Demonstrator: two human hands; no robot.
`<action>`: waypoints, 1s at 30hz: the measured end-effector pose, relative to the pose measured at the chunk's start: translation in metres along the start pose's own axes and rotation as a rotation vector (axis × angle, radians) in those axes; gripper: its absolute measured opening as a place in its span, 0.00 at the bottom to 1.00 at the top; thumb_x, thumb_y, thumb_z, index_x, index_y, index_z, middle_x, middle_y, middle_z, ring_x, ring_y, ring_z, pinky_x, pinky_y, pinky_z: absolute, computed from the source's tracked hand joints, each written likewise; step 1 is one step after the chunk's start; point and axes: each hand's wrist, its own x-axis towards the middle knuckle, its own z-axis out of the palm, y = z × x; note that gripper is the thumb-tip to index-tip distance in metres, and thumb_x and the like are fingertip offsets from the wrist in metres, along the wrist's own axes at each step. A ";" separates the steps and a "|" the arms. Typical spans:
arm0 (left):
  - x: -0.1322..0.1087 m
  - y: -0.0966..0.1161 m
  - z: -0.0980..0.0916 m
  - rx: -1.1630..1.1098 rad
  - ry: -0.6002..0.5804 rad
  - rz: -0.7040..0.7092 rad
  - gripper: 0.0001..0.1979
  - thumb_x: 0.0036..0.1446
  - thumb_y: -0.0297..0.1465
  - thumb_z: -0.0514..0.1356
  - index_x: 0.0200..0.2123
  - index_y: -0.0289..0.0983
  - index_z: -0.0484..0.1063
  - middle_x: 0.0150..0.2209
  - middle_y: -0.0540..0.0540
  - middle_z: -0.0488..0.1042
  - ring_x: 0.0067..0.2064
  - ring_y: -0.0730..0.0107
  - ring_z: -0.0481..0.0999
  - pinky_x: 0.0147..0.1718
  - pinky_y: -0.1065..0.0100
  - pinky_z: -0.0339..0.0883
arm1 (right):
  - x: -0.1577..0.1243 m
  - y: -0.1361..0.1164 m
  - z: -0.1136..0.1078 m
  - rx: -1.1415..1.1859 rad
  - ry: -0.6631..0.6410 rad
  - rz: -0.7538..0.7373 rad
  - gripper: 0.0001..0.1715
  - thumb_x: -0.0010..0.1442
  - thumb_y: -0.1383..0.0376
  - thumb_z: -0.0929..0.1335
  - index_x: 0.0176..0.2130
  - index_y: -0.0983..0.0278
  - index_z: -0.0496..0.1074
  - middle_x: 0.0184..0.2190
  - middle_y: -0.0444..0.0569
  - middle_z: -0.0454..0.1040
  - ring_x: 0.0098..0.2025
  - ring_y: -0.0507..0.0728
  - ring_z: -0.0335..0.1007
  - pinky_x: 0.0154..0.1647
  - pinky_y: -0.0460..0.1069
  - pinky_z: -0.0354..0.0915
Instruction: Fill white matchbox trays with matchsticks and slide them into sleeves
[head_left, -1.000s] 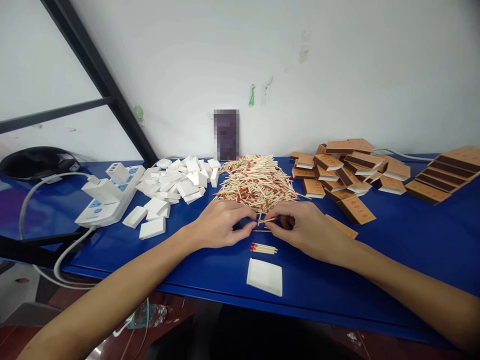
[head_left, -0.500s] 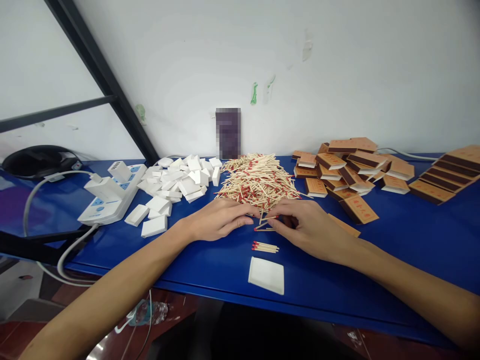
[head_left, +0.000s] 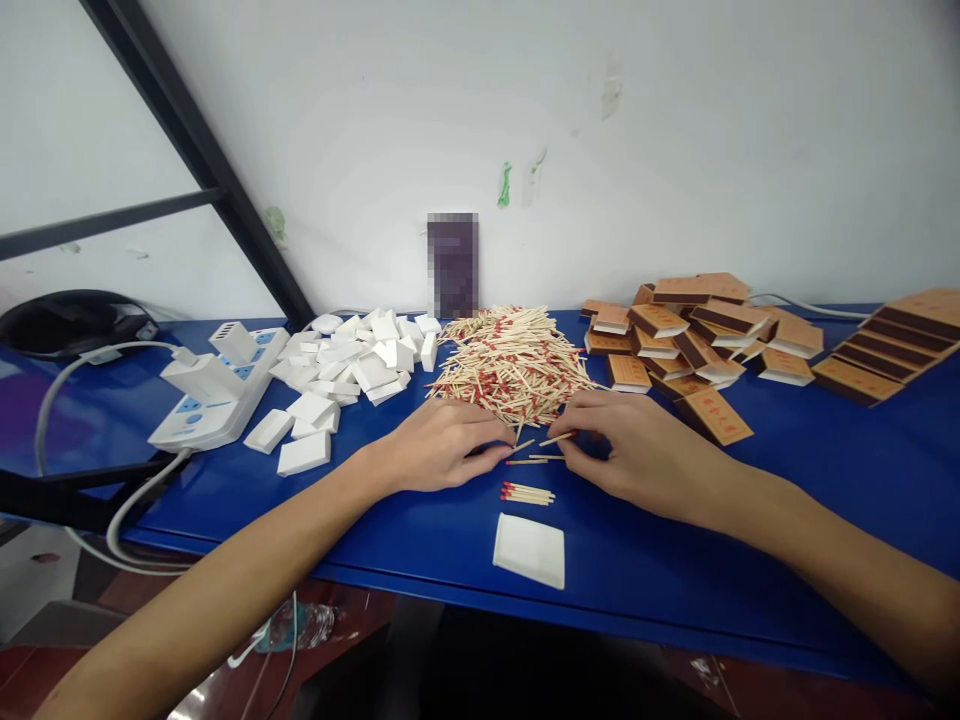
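Observation:
In front of the big pile of red-tipped matches (head_left: 517, 360), both hands are close together over the blue table. My left hand (head_left: 454, 445) is closed, thumb and forefinger pinching the end of a match (head_left: 524, 445). Opposite it, my right hand (head_left: 630, 445) pinches another match (head_left: 553, 439) by its red-headed end. Loose matches (head_left: 526, 461) lie on the table just below the fingertips. Nearer to me is a small neat row of matches (head_left: 529, 493), heads to the left. Below that row lies a white matchbox tray (head_left: 529, 551).
White matchbox trays (head_left: 360, 360) are heaped at the left, beside a power strip (head_left: 217, 405) with plugged-in chargers. Brown matchbox sleeves (head_left: 675, 335) are piled at the right, with a stack of more sleeves (head_left: 892, 345) farther right. A pixelated dark object (head_left: 454, 268) leans against the wall.
My right hand has moved slightly right, away from my left hand, with a match in its fingers. The left fingertips now pinch a match. The view has shifted slightly.

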 end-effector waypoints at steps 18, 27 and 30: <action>0.003 0.003 0.001 0.070 0.004 -0.038 0.11 0.65 0.32 0.56 0.34 0.36 0.76 0.29 0.50 0.74 0.31 0.71 0.73 0.32 0.69 0.63 | -0.001 0.002 -0.005 0.141 -0.216 0.051 0.09 0.57 0.73 0.65 0.33 0.59 0.70 0.24 0.38 0.73 0.26 0.51 0.67 0.26 0.46 0.59; 0.006 0.003 0.007 0.101 0.030 -0.051 0.13 0.68 0.34 0.54 0.34 0.36 0.75 0.29 0.50 0.73 0.31 0.71 0.73 0.31 0.69 0.62 | 0.000 0.016 0.001 0.029 -0.174 -0.073 0.08 0.64 0.65 0.65 0.33 0.59 0.72 0.31 0.45 0.72 0.33 0.55 0.69 0.33 0.49 0.62; 0.007 0.004 0.007 0.094 0.031 -0.046 0.13 0.68 0.34 0.54 0.34 0.36 0.74 0.30 0.49 0.75 0.33 0.70 0.74 0.32 0.69 0.61 | 0.001 0.011 0.005 0.016 -0.169 -0.088 0.08 0.65 0.65 0.65 0.36 0.59 0.73 0.34 0.46 0.72 0.34 0.55 0.69 0.33 0.49 0.62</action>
